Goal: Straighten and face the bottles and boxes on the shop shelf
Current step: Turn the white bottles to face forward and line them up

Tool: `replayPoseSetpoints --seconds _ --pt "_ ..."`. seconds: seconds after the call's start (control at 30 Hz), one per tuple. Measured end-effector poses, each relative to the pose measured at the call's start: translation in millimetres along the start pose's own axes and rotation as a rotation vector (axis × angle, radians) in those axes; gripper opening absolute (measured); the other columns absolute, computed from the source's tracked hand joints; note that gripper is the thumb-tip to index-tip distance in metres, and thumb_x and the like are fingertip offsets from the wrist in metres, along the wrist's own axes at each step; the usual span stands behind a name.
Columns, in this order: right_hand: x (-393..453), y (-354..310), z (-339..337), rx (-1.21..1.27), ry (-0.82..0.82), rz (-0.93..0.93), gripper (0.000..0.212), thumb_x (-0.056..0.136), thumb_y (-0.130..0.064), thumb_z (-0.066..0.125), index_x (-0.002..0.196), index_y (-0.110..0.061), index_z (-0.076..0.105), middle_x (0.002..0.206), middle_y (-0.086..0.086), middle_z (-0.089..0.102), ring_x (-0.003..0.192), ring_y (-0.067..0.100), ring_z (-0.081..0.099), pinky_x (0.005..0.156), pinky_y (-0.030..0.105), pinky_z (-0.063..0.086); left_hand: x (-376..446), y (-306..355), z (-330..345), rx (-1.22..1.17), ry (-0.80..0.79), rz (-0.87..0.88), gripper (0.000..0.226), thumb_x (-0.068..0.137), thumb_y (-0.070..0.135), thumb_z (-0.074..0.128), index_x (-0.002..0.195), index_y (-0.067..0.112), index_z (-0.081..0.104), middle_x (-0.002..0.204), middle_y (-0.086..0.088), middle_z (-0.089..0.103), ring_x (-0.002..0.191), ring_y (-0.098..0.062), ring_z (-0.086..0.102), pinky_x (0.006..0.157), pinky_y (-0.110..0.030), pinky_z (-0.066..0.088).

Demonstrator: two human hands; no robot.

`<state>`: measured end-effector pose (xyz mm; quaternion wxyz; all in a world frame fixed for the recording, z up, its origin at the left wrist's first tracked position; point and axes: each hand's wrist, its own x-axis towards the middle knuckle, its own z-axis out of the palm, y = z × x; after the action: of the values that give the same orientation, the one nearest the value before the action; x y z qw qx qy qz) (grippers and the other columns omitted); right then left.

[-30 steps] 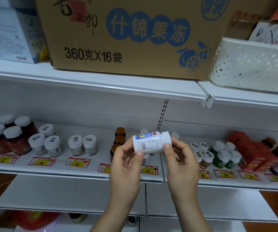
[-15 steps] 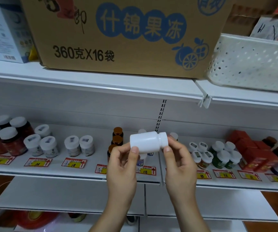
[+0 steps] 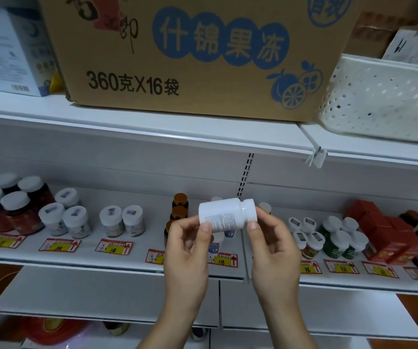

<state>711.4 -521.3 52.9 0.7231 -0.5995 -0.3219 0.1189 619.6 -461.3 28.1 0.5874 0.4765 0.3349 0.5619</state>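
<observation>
Evidently light, stiff and smooth, the bottle [image 3: 224,214] is lying sideways, cap at 3 o'clock; left hand [image 3: 186,244] pinching its body, right hand [image 3: 272,239] fingering the cap.

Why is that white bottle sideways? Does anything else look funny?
The white bottle lies on its side because both hands hold it off the shelf: left hand at its base, right hand at its cap. Its small-print side faces out. Nothing looks spilled or broken.
</observation>
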Motion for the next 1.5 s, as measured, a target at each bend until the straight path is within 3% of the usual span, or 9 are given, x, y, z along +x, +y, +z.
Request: replayPoseSetpoints --seconds 0.17,0.3,0.5,0.63,0.83,1.0,1.13,1.27,1.5 --pt "-1 4 3 -0.042 0.032 0.016 0.020 0.094 -0.015 0.064 0.107 -0.030 0.069 0.103 -0.019 0.072 0.098 -0.003 0.067 0.079 0.010 0.051 -2 -3 -1 0.064 -0.036 -0.010 0.032 0.089 0.044 0.051 0.112 0.025 0.061 0.111 0.013 0.070 0.102 -0.007 0.068 0.078 -0.017 0.054" --pt "1 6 5 -0.057 -0.035 0.037 0.026 0.098 -0.012 0.057 0.113 -0.031 0.067 0.118 -0.010 0.069 0.111 0.002 0.064 0.089 0.017 0.053 -2 -3 -2 0.059 -0.054 0.024 0.029 0.092 0.034 0.053 0.117 0.021 0.061 0.124 0.008 0.067 0.113 -0.011 0.066 0.084 -0.020 0.055" --pt "2 4 7 -0.037 0.008 0.007 0.022 0.094 -0.009 0.063 0.106 -0.026 0.069 0.105 -0.013 0.073 0.098 -0.003 0.067 0.078 0.008 0.050 5 -1 -4 0.095 -0.023 -0.022 0.029 0.088 0.044 0.054 0.098 0.020 0.064 0.103 0.013 0.073 0.097 -0.009 0.070 0.075 -0.015 0.054" --pt "5 9 8 -0.025 0.043 0.013 0.017 0.092 -0.012 0.065 0.102 -0.025 0.070 0.103 -0.007 0.073 0.093 0.000 0.069 0.075 0.009 0.050 5 -6 -6 0.090 -0.059 -0.051 0.014 0.097 0.024 0.054 0.104 0.017 0.064 0.110 0.009 0.072 0.103 -0.009 0.069 0.082 -0.018 0.054" --pt "6 4 7 -0.008 0.006 -0.021 0.023 0.095 -0.004 0.061 0.103 -0.023 0.070 0.111 -0.008 0.072 0.100 -0.004 0.067 0.078 0.006 0.048 8 -1 -5 0.123 -0.030 -0.034 0.024 0.090 0.039 0.056 0.096 0.018 0.066 0.092 0.007 0.075 0.088 -0.010 0.071 0.074 -0.016 0.053" --pt "7 8 7 -0.001 0.030 -0.056 0.020 0.091 -0.010 0.065 0.102 -0.026 0.071 0.109 -0.009 0.074 0.105 0.004 0.067 0.083 0.011 0.050 11 -2 -7 0.184 -0.045 -0.079 0.029 0.088 0.049 0.053 0.098 0.026 0.067 0.095 0.011 0.074 0.090 -0.010 0.071 0.078 -0.022 0.053" --pt "6 15 8 0.013 0.046 -0.083 0.022 0.088 -0.006 0.069 0.103 -0.022 0.071 0.113 -0.003 0.072 0.107 0.012 0.068 0.088 0.022 0.055 15 -8 -7 0.244 -0.071 -0.146 0.018 0.100 0.033 0.053 0.098 0.023 0.067 0.100 0.005 0.072 0.088 -0.011 0.071 0.084 -0.035 0.058" --pt "2 14 7 -0.006 -0.008 -0.126 0.048 0.084 -0.001 0.074 0.106 -0.043 0.068 0.113 -0.007 0.071 0.106 0.018 0.068 0.086 0.022 0.053 18 -11 -6 0.175 -0.114 -0.348 0.022 0.104 0.023 0.050 0.103 0.018 0.071 0.102 0.000 0.074 0.093 -0.015 0.071 0.095 -0.048 0.056" --pt "0 15 1 -0.160 -0.038 -0.203 0.043 0.079 -0.016 0.078 0.116 -0.035 0.065 0.120 -0.012 0.066 0.114 0.017 0.064 0.092 0.026 0.051 22 -11 -3 0.109 -0.207 -0.488 0.020 0.103 0.022 0.053 0.106 0.016 0.072 0.109 -0.003 0.074 0.106 -0.014 0.069 0.091 -0.038 0.059"
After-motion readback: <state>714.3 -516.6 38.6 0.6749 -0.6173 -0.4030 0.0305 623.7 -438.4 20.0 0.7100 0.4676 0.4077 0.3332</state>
